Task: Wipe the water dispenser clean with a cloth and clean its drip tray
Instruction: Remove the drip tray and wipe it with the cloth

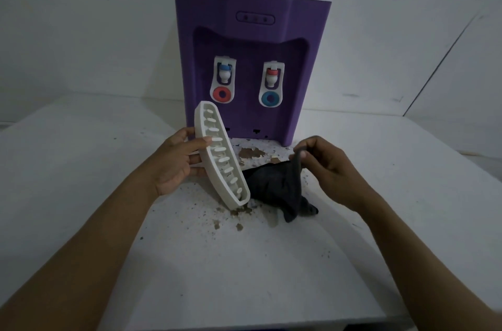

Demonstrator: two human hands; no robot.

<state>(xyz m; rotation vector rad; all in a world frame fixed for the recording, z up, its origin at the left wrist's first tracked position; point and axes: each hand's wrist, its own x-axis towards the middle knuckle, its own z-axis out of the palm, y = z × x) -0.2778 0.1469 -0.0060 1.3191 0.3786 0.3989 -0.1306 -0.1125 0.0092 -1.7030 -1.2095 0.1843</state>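
Note:
A purple water dispenser [251, 40] with a white top stands at the back of the white table, its two taps facing me. My left hand [178, 161] holds the white slotted drip tray [221, 155] tilted on edge, with its lower end touching the table. My right hand [323, 159] pinches a corner of the dark grey cloth [277, 186], which lies crumpled on the table just right of the tray.
Brown dirt crumbs and flakes [239, 218] are scattered on the white table [81, 167] below the tray and in front of the dispenser's base. White walls stand behind and to the right. The table's front edge runs near the bottom of the view.

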